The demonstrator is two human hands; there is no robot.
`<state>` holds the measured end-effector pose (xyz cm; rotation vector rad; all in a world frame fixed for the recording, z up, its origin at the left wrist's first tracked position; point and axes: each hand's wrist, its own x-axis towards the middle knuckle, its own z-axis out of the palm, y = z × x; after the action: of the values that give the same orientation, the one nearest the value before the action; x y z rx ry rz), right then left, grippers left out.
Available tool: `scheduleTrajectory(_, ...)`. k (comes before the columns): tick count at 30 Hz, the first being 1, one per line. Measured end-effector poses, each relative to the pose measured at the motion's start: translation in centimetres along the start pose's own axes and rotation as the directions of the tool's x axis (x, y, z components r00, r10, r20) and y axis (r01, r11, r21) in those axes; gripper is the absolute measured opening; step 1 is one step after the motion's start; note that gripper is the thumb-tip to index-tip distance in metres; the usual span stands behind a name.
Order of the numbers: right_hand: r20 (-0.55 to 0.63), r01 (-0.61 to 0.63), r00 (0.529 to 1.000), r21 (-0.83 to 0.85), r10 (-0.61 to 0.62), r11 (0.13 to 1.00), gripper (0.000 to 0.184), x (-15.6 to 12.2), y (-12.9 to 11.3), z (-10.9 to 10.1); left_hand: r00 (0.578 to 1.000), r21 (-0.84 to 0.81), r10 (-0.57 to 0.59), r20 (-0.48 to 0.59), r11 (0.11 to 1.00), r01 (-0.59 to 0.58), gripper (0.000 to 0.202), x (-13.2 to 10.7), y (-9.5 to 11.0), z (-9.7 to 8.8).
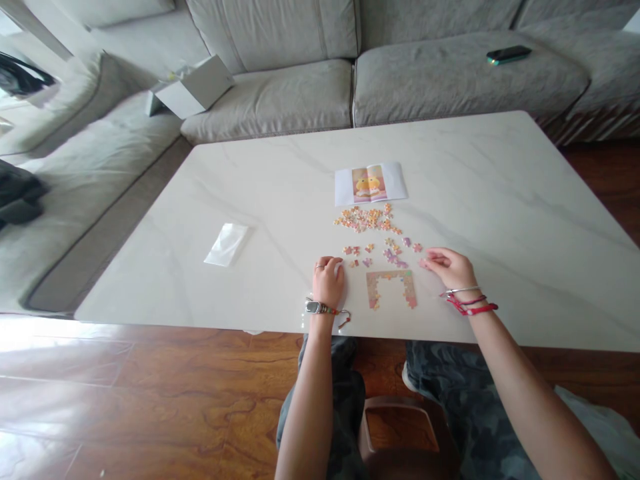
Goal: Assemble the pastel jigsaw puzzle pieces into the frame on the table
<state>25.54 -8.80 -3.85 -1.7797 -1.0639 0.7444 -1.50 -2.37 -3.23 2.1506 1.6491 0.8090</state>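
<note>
A partly joined jigsaw frame (391,287) lies near the front edge of a white marble table (280,200). My left hand (329,280) rests on the table just left of it, fingers curled, knuckles up. My right hand (450,267) sits to the right of the frame, its fingertips pinched on a small puzzle piece (423,263). Loose puzzle pieces (367,219) are heaped beyond the frame, with a few scattered pieces (393,253) nearer. A printed reference picture (370,183) lies behind the heap.
A clear plastic bag (227,244) lies on the table to the left. Behind the table stands a grey sofa (300,87) with a white box (193,87) and a phone (509,54) on it. A brown stool (400,433) is under me.
</note>
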Motion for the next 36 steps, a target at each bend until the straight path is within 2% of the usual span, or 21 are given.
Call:
scheduleTrajectory(2,0.023,-0.005,1.0,-0.01,0.005,1.0,0.032,-0.05,0.13,-0.01,1.0,0.004,0.001,0.001,1.0,-0.001,0.021,0.12,0.2,0.09)
scheduleTrajectory(8,-0.022,0.074,0.997,-0.121,-0.077,0.99,0.028,-0.27,-0.05,0.32,1.0,0.024,-0.002,-0.012,1.0,0.003,0.021,0.4,0.5,0.18)
scheduleTrajectory(12,-0.009,0.078,0.997,-0.11,-0.079,0.991,0.026,-0.24,-0.24,0.4,1.0,0.024,0.001,-0.013,1.0,-0.001,0.02,0.41,0.5,0.2)
scheduleTrajectory(18,0.077,0.087,0.994,-0.069,-0.081,0.994,0.024,-0.5,-0.41,0.05,1.0,0.023,0.006,-0.015,1.0,-0.006,0.02,0.44,0.48,0.1)
scheduleTrajectory(24,0.086,0.129,0.99,-0.165,-0.116,0.978,0.024,-0.76,-0.74,-0.25,1.0,0.028,0.006,-0.002,1.0,-0.006,0.02,0.47,0.55,0.04)
scheduleTrajectory(36,0.056,0.177,0.984,-0.184,-0.169,0.967,0.022,-0.67,-0.48,-0.17,1.0,0.03,0.01,0.011,0.999,-0.011,0.02,0.44,0.59,0.27)
